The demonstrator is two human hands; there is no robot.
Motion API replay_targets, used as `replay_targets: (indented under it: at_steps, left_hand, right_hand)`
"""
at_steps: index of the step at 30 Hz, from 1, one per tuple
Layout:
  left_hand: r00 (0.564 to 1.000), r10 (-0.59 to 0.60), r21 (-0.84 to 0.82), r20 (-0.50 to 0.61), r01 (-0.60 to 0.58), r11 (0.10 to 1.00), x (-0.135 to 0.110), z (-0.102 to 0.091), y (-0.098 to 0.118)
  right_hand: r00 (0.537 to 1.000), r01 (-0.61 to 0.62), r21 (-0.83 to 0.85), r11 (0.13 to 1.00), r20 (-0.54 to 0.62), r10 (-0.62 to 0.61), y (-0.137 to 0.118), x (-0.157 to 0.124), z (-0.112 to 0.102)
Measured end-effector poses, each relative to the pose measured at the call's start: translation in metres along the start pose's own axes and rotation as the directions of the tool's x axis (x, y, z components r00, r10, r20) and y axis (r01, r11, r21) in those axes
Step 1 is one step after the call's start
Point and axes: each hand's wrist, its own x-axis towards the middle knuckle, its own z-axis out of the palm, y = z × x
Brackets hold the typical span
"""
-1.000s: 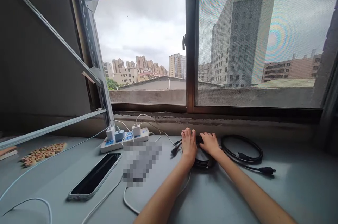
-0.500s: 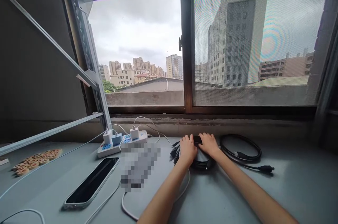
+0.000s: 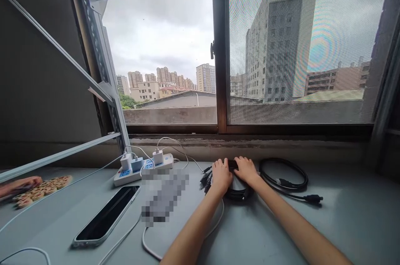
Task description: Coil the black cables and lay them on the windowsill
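Note:
A coil of black cable (image 3: 238,194) lies on the table near the window wall, with a dark block (image 3: 233,164) at its far side. My left hand (image 3: 221,176) grips the coil's left side, its fingers bent over the far edge. Several black cable plugs (image 3: 205,180) stick out to the left of that hand. My right hand (image 3: 246,170) holds the right side, fingers curled over the dark block's end. Both palms hide part of the bundle. Right of it rests another looped black cable (image 3: 307,181) with a thick plug (image 3: 313,199).
A white power strip (image 3: 143,169) with chargers and white wires stands at the back left. Nearer are a phone (image 3: 108,215) and a blurred-out object (image 3: 165,198). At far left, another person's hand (image 3: 29,182) is by round wooden-looking pieces (image 3: 46,190). A metal shelf post (image 3: 112,90) rises there.
Another person's hand has come in from the left edge over the round pieces. The view has shifted very slightly; my own hands keep their place on the coil.

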Motion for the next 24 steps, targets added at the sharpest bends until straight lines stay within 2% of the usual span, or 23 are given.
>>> replay_targets:
  at_steps: [4,7,9,12,13,15,17,18,19,20,23,24]
  left_hand:
    - [0.997,0.015,-0.056,-0.082,-0.019,0.998,-0.001,-0.004,0.002]
    - [0.983,0.014,-0.129,-0.183,-0.038,0.991,0.001,-0.022,0.007]
    - [0.964,0.002,-0.182,-0.266,-0.052,0.982,0.003,-0.047,0.012]
    - [0.912,-0.001,-0.249,-0.410,-0.111,0.962,-0.001,-0.102,0.018]
    - [0.868,0.001,-0.360,-0.496,-0.207,0.910,-0.005,-0.123,0.020]
    - [0.794,0.015,-0.527,-0.608,-0.418,0.740,-0.019,-0.161,0.022]
    - [0.757,0.055,-0.625,-0.651,-0.576,0.527,-0.037,-0.190,0.023]
    - [0.734,0.033,-0.642,-0.679,-0.614,0.459,-0.047,-0.201,0.023]
    - [0.687,0.011,-0.622,-0.726,-0.664,0.416,-0.056,-0.209,0.023]
    - [0.613,-0.006,-0.567,-0.790,-0.726,0.388,-0.064,-0.216,0.023]
    - [0.420,-0.092,-0.423,-0.903,-0.827,0.371,-0.078,-0.230,0.017]
    - [0.387,-0.095,-0.394,-0.917,-0.845,0.362,-0.081,-0.235,0.012]
  right_hand:
    - [1.000,0.000,-0.007,1.000,0.002,0.000,0.000,0.000,0.000]
    - [1.000,-0.001,-0.009,1.000,-0.002,0.001,0.000,0.000,-0.002]
    - [1.000,0.000,-0.005,1.000,-0.002,0.000,0.000,-0.001,-0.003]
    - [1.000,-0.004,0.006,1.000,-0.001,0.004,0.000,-0.001,-0.004]
    - [1.000,-0.007,0.012,1.000,-0.001,0.007,0.000,-0.001,-0.004]
    - [1.000,-0.011,0.025,1.000,-0.001,0.011,0.000,-0.001,-0.005]
    - [1.000,-0.014,0.036,0.999,0.002,0.014,0.000,-0.002,-0.006]
    - [1.000,-0.015,0.040,0.999,0.002,0.015,0.000,-0.002,-0.006]
    - [1.000,-0.016,0.042,0.999,0.003,0.016,0.000,-0.002,-0.007]
    - [1.000,-0.017,0.043,0.999,0.003,0.017,0.000,-0.003,-0.007]
    - [1.000,-0.016,0.042,0.999,-0.003,0.016,0.000,-0.002,-0.007]
    - [1.000,-0.016,0.042,0.999,-0.005,0.016,-0.001,-0.002,-0.007]
